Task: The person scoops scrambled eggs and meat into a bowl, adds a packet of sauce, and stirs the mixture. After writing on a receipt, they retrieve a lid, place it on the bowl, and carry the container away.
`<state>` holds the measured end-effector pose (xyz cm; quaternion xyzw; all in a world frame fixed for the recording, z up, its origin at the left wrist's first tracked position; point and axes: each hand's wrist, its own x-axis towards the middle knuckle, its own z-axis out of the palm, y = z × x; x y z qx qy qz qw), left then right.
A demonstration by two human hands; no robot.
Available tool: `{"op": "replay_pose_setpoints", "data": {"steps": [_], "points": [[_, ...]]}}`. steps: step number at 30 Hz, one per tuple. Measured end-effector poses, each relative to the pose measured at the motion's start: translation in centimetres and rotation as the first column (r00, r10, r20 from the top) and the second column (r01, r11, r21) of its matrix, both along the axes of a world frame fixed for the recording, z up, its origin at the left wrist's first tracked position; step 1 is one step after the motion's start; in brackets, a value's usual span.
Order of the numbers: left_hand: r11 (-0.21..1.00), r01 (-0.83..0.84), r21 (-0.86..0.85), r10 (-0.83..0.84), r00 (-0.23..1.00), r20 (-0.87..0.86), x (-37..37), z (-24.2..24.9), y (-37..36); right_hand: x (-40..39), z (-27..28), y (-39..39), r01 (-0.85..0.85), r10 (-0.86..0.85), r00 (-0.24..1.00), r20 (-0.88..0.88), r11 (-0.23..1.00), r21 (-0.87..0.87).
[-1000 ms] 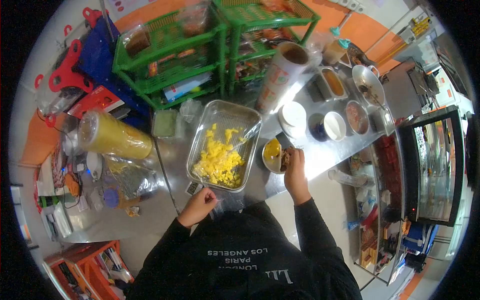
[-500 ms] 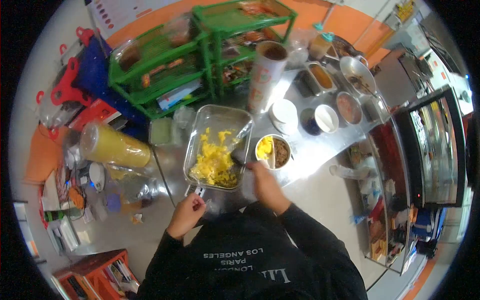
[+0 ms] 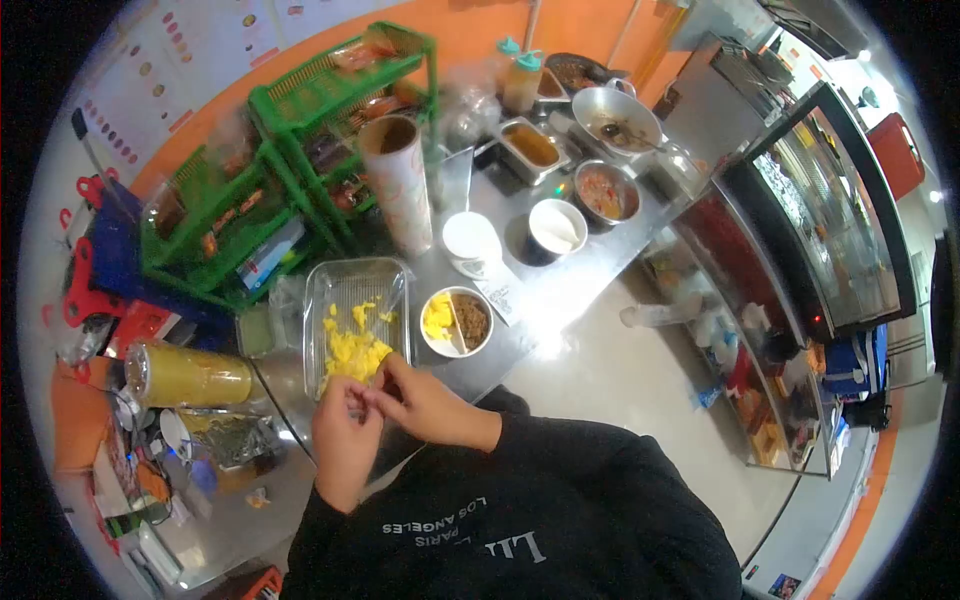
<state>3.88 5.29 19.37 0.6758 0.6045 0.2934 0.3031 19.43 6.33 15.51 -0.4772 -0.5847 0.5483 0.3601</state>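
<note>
Metal table (image 3: 560,290), hands (image 3: 375,405) together, fingers curled, grip unclear, at scrambled egg tray (image 3: 405,290), divided bowl (image 3: 458,322) beside tray.

City names "LOS ANGELES" and "PARIS" stand upside down to the camera on a black sweatshirt (image 3: 610,500).
Larger pale lettering beside them begins with "L", the rest unclear. Print on the wall posters (image 3: 165,85), the tall patterned cylinder (image 3: 398,195) and the pale slip (image 3: 500,296) on the counter is too small or blurred to read.
</note>
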Motion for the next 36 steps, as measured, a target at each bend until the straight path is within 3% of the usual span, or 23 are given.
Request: {"op": "replay_pose_setpoints", "data": {"steps": [3, 4, 7, 8, 11, 12, 15, 19, 20, 22, 25, 26, 29, 32, 35, 36], "points": [[0.996, -0.058, 0.07, 0.057, 0.998, 0.021, 2.9, -1.2, 1.7, 3.5, -1.1, 1.6, 0.005, -0.003, 1.0, -0.017, 0.993, 0.119], [0.993, -0.105, 0.051, 0.105, 0.994, -0.001, 4.0, -1.1, 2.3, 4.8, -1.3, 1.9, 0.013, -0.04, 0.996, 0.074, 0.945, 0.328], [0.981, -0.162, 0.107, 0.182, 0.959, -0.216, 9.1, -0.5, 2.6, 9.5, -0.3, 3.4, -0.11, -0.068, 0.899, 0.433, 0.921, 0.373], [0.977, -0.156, 0.146, 0.194, 0.932, -0.306, 11.4, -0.2, 2.9, 11.0, -0.2, 4.4, -0.143, -0.057, 0.885, 0.463, 0.912, 0.385], [0.986, -0.167, 0.017, 0.167, 0.971, -0.17, 17.2, -2.3, 3.6, 15.8, 0.0, 6.9, -0.205, -0.06, 0.834, 0.549, 0.89, 0.408], [0.99, -0.113, 0.084, 0.122, 0.986, -0.111, 19.0, -2.3, 3.9, 17.7, 0.1, 7.7, -0.259, 0.027, 0.837, 0.546, 0.899, 0.353], [0.969, -0.247, 0.017, 0.245, 0.949, -0.199, 23.1, -1.3, 4.6, 22.2, -1.0, 9.9, -0.43, 0.187, 0.744, 0.641, 0.869, 0.246], [0.944, -0.328, -0.043, 0.302, 0.908, -0.29, 25.6, -0.7, 5.3, 23.9, 0.4, 9.5, -0.373, 0.138, 0.794, 0.592, 0.88, 0.295], [0.974, -0.214, 0.069, 0.225, 0.925, -0.307, 25.7, -0.9, 5.2, 24.9, 1.4, 10.0, -0.429, 0.249, 0.802, 0.543, 0.872, 0.235], [0.959, 0.034, 0.281, 0.076, 0.925, -0.371, 25.8, -1.2, 4.8, 25.8, -1.1, 11.2, -0.431, 0.295, 0.842, 0.451, 0.871, 0.235], [0.972, 0.109, 0.209, -0.079, 0.986, -0.147, 27.7, -0.6, 3.6, 27.2, -1.5, 12.5, -0.529, 0.468, 0.832, 0.299, 0.832, 0.168], [0.967, 0.055, 0.249, -0.001, 0.977, -0.212, 28.4, -0.5, 3.6, 27.5, -1.2, 12.7, -0.578, 0.539, 0.807, 0.242, 0.804, 0.137], [0.985, -0.093, 0.143, 0.108, 0.989, -0.101, 28.1, -3.7, 3.2, 27.4, -2.1, 11.7, -0.545, 0.485, 0.818, 0.309, 0.825, 0.147], [0.963, -0.2, 0.18, 0.222, 0.969, -0.111, 28.4, -4.3, 2.9, 28.2, 2.2, 10.6, -0.466, 0.311, 0.82, 0.481, 0.85, 0.245], [0.96, -0.28, 0.018, 0.278, 0.959, 0.061, 28.9, -3.0, 2.8, 28.3, 1.4, 11.2, -0.468, 0.316, 0.884, 0.345, 0.623, 0.627], [0.959, -0.283, 0.01, 0.282, 0.956, 0.083, 29.1, -2.7, 2.6, 28.4, 1.0, 11.3, -0.543, 0.37, 0.839, 0.399, 0.602, 0.585]]}}
